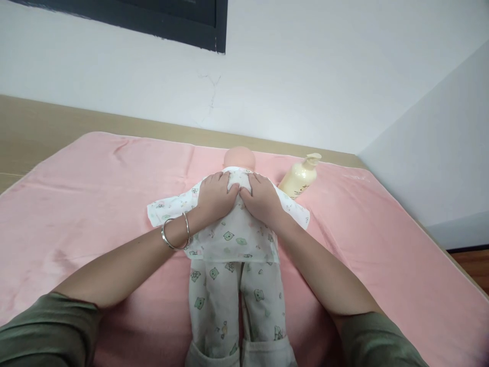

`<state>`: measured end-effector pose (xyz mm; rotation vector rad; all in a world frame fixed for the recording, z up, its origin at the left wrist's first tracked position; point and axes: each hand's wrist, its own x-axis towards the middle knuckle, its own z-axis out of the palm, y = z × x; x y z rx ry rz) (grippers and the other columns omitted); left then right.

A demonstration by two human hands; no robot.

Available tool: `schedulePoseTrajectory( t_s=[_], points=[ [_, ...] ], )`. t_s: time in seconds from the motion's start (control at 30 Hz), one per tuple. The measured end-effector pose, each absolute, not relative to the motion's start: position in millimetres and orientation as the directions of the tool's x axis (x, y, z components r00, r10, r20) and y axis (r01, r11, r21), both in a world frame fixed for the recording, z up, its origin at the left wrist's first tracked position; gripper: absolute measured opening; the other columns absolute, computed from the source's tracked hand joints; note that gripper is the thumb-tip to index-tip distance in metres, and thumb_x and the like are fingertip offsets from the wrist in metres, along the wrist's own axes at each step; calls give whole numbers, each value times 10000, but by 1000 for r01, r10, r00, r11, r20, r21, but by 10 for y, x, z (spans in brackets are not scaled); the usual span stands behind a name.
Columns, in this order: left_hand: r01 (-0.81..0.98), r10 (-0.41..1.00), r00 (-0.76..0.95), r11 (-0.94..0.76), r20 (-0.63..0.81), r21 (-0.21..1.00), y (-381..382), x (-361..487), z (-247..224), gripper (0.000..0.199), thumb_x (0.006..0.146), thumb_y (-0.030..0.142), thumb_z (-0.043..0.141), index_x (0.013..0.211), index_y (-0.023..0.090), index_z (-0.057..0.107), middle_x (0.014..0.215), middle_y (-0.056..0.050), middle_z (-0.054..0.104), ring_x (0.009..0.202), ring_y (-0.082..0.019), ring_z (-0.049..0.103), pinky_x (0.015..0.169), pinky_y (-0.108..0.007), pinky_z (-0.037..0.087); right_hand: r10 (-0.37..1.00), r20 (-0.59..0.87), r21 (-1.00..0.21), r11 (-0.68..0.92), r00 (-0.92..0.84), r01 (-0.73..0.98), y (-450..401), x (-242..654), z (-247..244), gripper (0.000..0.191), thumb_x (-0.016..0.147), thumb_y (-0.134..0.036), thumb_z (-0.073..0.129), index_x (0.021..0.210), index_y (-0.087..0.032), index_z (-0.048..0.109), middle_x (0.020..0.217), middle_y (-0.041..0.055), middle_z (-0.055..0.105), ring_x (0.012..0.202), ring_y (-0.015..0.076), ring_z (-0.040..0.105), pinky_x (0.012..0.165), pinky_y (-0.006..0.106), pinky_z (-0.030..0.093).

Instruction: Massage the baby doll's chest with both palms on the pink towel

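Observation:
A baby doll [240,244] in a white printed top and matching trousers lies stretched out in the middle, its bald head at the far end. The face does not show. My left hand [218,194] lies flat on the upper left of its back, fingers extended towards the shoulder. On the upper right my right hand [262,198] rests the same way. The two thumbs point inward and nearly meet at the doll's midline. Neither hand grips anything. A silver bangle [175,234] is on my left wrist.
Under the doll spreads a pink mat [114,214] on a wooden surface [46,120]. A cream pump bottle [300,176] lies tilted beside the doll's right sleeve. Behind stands a white wall [290,76] with a dark frame [179,25].

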<state>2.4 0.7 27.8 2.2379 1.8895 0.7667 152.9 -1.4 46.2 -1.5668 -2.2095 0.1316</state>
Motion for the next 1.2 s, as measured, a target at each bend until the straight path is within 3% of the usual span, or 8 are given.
schedulePoseTrajectory(
  t_s=[0.13,0.33,0.57,0.73,1.0,1.07,1.2],
  points=[
    [893,949,118,-231,294,387,9,12,288,225,935,315,400,902,195,587,1001,-119,696,982,-291,643,902,-437,493,926,262,-355,356,-273,864,26,1569,474,255,925,-330,424,1033,-172,592,1096,149,678,1031,315,599,963,464,481],
    [899,943,142,-250,301,359,-2,5,297,209,942,292,393,891,191,569,1007,-131,693,987,-292,640,878,-433,490,925,221,-380,373,-309,847,100,1641,470,404,918,-400,438,1212,-150,555,1223,170,657,1139,345,589,987,487,478],
    [887,942,129,-249,311,389,-12,9,294,210,944,307,406,869,192,566,998,-124,694,954,-279,636,842,-417,488,927,235,-357,361,-291,862,37,1588,503,184,910,-341,443,916,-202,563,1026,130,693,964,297,611,900,449,490],
    [890,942,118,-241,316,387,-13,15,311,222,953,296,397,913,182,584,1002,-130,693,949,-285,636,832,-422,485,928,249,-342,352,-277,871,24,1583,492,168,913,-341,445,882,-211,547,996,124,690,923,287,612,851,432,497],
    [930,895,192,-296,402,216,-210,81,329,337,987,260,372,1152,77,602,1144,-214,659,1093,-345,598,930,-473,467,925,226,-321,368,-307,872,87,1627,504,255,928,-368,438,1037,-185,578,1067,136,691,977,311,628,878,457,519],
    [932,886,218,-313,408,183,-248,83,332,330,987,248,370,1129,75,613,1142,-220,654,1095,-343,593,934,-472,466,919,238,-291,375,-313,880,62,1604,497,295,932,-341,430,1092,-157,597,1116,155,697,1034,326,626,937,484,513],
    [901,858,363,-422,364,96,-146,2,331,294,963,198,365,931,126,649,1083,-199,665,1050,-328,596,912,-472,468,888,317,-166,397,-333,903,-167,1462,434,492,971,-241,353,1365,5,517,1410,264,584,1330,378,523,1144,552,394]
  ],
)
